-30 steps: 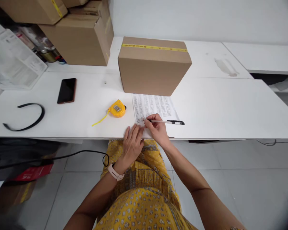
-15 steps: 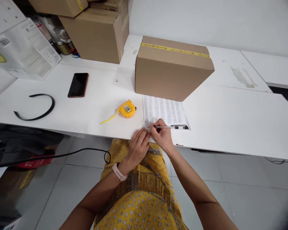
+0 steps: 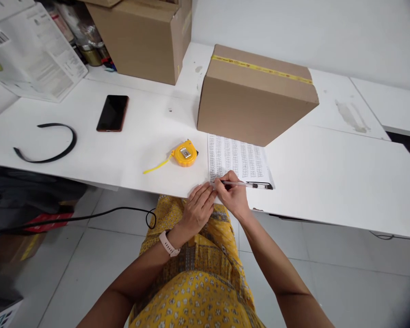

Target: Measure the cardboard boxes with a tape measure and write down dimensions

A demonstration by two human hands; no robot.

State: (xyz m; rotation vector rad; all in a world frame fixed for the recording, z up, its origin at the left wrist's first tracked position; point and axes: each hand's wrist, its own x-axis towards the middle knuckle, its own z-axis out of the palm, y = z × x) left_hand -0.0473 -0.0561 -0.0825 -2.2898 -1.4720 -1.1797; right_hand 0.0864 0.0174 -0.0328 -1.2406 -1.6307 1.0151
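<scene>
A printed sheet [image 3: 239, 159] full of small rows lies on the white table [image 3: 328, 168], partly under a taped cardboard box [image 3: 256, 98]. My right hand [image 3: 233, 196] is closed on a pen [image 3: 248, 184], its tip touching the sheet's near left corner. My left hand [image 3: 197, 209], with a pale watch at the wrist, lies flat with fingers stretched at the table's front edge, next to the sheet. A yellow tape measure [image 3: 184, 154] with a short length of tape pulled out rests left of the sheet.
A black phone [image 3: 112, 113] and a curved black strap [image 3: 46, 146] lie on the table's left. Larger cardboard boxes [image 3: 146, 36] and a white printed carton [image 3: 30, 54] stand at the back left. A black cable [image 3: 89, 218] hangs below the table.
The view has shifted, so everything sits further right and higher in the picture. Both hands stay at the sheet's near corner, pen still on the paper.
</scene>
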